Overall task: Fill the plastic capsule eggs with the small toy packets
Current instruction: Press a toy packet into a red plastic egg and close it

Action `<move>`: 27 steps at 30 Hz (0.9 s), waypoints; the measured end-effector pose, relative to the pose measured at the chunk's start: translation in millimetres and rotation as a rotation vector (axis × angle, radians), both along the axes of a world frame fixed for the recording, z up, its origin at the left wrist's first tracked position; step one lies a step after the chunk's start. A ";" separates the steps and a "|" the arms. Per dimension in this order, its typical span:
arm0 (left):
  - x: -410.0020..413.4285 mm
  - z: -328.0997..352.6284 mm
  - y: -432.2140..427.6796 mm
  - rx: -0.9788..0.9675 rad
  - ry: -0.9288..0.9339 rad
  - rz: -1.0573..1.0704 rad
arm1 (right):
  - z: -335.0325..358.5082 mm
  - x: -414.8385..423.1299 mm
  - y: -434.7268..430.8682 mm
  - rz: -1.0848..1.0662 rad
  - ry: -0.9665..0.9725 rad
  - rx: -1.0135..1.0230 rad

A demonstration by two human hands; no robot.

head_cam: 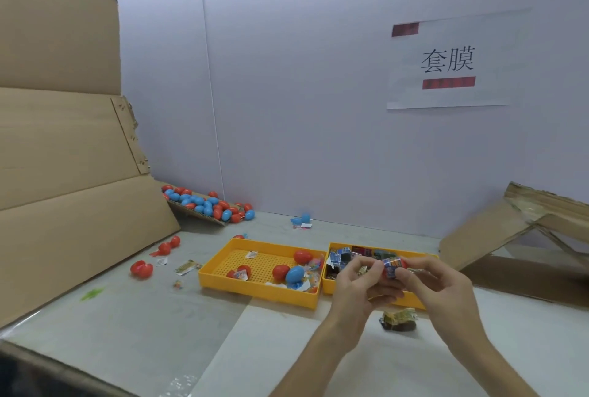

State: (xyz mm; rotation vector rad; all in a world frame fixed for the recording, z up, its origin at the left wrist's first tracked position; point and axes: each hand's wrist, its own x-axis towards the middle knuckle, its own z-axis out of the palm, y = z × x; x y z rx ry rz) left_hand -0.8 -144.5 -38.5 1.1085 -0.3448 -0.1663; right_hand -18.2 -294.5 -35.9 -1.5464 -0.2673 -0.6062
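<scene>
Left hand (360, 282) and right hand (436, 285) together pinch a red plastic capsule egg (402, 264); the far red-and-blue egg pile (207, 204) seemingly awaits filling.

A panel wall (302, 94) with a paper sign (446, 59) backs the grey table (127, 317).
</scene>
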 end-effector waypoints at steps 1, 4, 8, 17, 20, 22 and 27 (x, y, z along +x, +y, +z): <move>0.5 -0.9 0.3 0.001 -0.002 0.009 | 0.2 -0.6 1.2 -0.001 -0.003 -0.001; 2.5 -3.0 0.1 -0.003 -0.017 0.031 | 1.7 -1.9 2.8 -0.005 -0.009 -0.003; 3.4 -4.8 -1.3 0.000 -0.049 0.121 | 1.0 -1.1 2.0 0.038 0.037 0.003; 5.5 -1.0 0.5 0.336 -0.350 0.428 | -0.3 1.1 -4.1 0.088 0.116 -0.081; 19.7 9.1 15.5 0.665 -0.357 0.555 | 2.1 5.8 -10.5 0.050 0.127 0.072; 33.8 18.3 36.4 1.016 -0.379 0.645 | 2.4 8.6 -14.8 0.040 0.140 0.112; 60.8 19.9 98.2 1.618 -0.210 0.625 | -0.1 13.1 -12.3 0.034 0.160 0.124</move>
